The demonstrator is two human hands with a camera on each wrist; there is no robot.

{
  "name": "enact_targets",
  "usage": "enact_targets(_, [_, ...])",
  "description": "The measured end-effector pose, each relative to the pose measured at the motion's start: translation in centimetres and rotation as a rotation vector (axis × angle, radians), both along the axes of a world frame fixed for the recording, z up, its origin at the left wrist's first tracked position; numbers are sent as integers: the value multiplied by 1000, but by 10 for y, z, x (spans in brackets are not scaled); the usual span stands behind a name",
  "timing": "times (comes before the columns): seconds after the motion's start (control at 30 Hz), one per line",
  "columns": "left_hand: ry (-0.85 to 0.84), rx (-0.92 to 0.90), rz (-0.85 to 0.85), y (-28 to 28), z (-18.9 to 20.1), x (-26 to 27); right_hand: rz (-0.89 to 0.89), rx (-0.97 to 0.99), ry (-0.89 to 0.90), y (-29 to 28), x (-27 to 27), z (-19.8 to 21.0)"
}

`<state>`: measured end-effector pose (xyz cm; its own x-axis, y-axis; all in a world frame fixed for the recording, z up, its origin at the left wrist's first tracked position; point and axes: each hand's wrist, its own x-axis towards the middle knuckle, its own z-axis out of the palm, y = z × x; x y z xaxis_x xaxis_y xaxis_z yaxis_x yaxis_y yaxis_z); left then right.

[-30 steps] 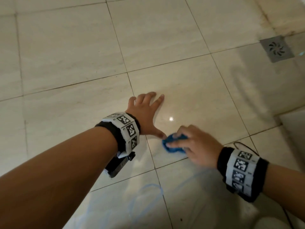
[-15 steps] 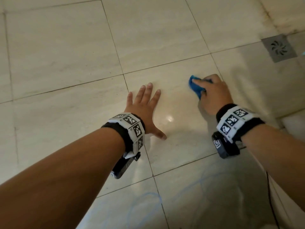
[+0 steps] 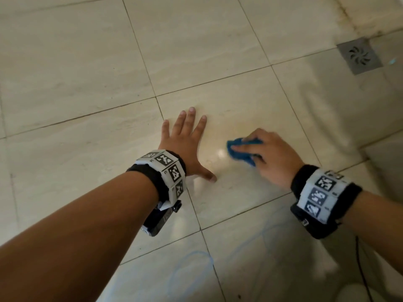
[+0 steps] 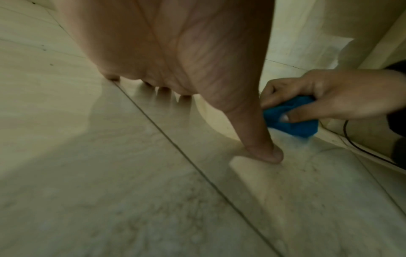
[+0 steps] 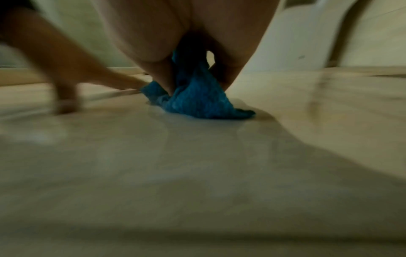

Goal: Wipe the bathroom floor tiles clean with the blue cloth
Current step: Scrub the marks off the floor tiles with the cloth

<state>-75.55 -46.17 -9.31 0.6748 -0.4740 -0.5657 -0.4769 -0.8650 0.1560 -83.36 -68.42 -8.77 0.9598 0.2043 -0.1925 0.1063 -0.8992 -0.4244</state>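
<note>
A small bunched blue cloth (image 3: 239, 150) lies on the beige floor tiles (image 3: 235, 101), and my right hand (image 3: 265, 153) grips it with curled fingers and presses it down. The left wrist view shows the cloth (image 4: 292, 121) pinched under that hand's thumb and fingers. In the blurred right wrist view the cloth (image 5: 193, 100) hangs from the palm onto the tile. My left hand (image 3: 187, 138) lies flat on the same tile with fingers spread, just left of the cloth, thumb tip (image 4: 268, 153) pressing the floor.
A square metal floor drain (image 3: 358, 55) sits at the far right, with dark stains along the grout above it. A white fixture's base (image 3: 388, 158) rises at the right edge. A thin black cable (image 3: 363, 269) trails near my right forearm. Faint blue marks (image 3: 192, 264) show on the near tiles.
My right hand has dragged the cloth back from the tile's far right corner toward me and leftward, close to the left thumb. The left hand has stayed planted.
</note>
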Motion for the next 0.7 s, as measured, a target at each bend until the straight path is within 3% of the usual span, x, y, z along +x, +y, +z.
enact_targets(0.1, [6,0,-1,0,1,-1,-452,-24,0,-50,14,1])
enact_targets(0.17, [14,2,8,-1,1,-1,-596,-72,17,-57,3,2])
enact_targets(0.33, [33,3,29,-4,3,-3,-190,-49,-18,5,-38,-3])
enact_targets(0.4, [35,3,24,-4,4,-2,-143,-20,-13,5,-38,-2])
enact_targets(0.6, [32,4,11,-1,4,-2,-541,-91,69,-60,-32,9])
enact_targets(0.7, [30,6,10,-1,3,-2,-590,-151,65,-52,-51,9])
